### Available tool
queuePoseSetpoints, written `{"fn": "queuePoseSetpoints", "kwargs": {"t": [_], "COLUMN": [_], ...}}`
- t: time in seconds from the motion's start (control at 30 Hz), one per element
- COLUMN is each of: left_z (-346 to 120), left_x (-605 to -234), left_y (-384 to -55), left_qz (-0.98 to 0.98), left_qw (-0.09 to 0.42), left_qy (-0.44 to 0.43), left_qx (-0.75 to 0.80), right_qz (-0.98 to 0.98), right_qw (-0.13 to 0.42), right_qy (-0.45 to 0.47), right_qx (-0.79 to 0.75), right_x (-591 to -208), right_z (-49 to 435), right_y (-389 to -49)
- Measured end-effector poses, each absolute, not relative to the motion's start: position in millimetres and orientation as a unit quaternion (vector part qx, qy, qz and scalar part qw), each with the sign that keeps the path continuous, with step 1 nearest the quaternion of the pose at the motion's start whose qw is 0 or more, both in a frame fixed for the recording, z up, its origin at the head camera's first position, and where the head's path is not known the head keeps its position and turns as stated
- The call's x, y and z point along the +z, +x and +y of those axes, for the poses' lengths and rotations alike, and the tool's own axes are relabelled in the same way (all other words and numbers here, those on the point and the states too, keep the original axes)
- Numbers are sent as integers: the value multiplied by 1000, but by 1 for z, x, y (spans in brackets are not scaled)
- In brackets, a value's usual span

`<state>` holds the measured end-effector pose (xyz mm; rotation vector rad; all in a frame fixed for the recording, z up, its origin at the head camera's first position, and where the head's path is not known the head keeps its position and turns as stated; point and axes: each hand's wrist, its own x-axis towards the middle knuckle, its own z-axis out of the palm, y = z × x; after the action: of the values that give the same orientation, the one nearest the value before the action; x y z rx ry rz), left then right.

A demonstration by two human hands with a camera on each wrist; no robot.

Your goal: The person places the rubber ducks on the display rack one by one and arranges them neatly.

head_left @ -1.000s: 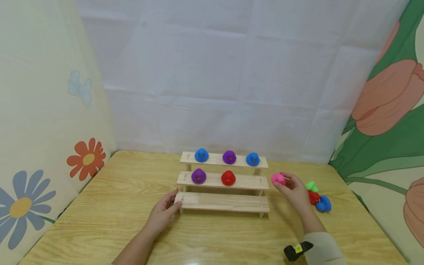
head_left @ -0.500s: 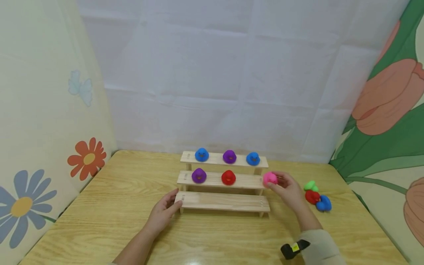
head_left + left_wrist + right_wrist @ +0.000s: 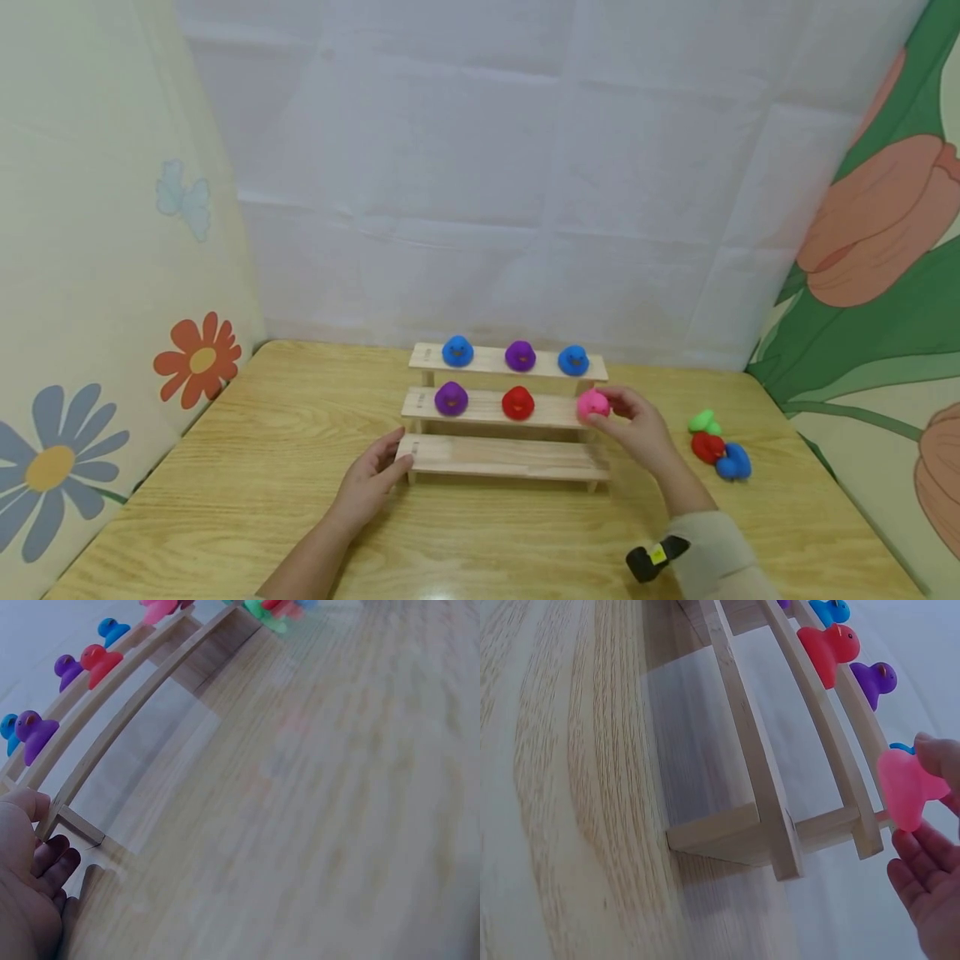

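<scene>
A pink rubber duck [image 3: 593, 406] is pinched between the thumb and fingers of my right hand [image 3: 636, 427], at the right end of the middle step of a three-step wooden stand [image 3: 498, 457]. In the right wrist view the pink duck [image 3: 904, 787] appears close above that step; contact cannot be told. My left hand [image 3: 367, 479] holds the left end of the lowest step, its thumb [image 3: 31, 801] against the board. A purple duck [image 3: 452, 399] and a red duck [image 3: 518, 403] sit on the middle step. Blue, purple and blue ducks [image 3: 574, 361] line the top step.
On the table [image 3: 300, 417] right of the stand lie a green duck [image 3: 705, 422], a red duck [image 3: 707, 447] and a blue duck [image 3: 733, 461], close together. A white cloth [image 3: 487, 167] hangs behind. A black strapped device [image 3: 649, 562] sits by the right sleeve.
My right hand has carried the pink duck leftward, from beside the stand to the right end of the middle step. The left hand has kept its place.
</scene>
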<state>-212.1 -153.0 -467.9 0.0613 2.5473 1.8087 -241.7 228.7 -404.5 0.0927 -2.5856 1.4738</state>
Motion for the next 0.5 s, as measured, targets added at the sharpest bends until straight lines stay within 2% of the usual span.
{"fn": "queuePoseSetpoints", "kwargs": {"t": [0.17,0.5], "left_z": [-153,-153], "left_x": [-468,-468], "left_y": [-212,-212], "left_qz": [815,814], "left_qw": [9,8], "left_qy": [18,18], "left_qx": [579,580], "right_qz": [-870,-874], "right_qw": [59,57], "right_qy": [30,65], "right_qx": [488,478], "right_x": [-403,-404], "right_z": [224,219], "right_y": [-244,-251]}}
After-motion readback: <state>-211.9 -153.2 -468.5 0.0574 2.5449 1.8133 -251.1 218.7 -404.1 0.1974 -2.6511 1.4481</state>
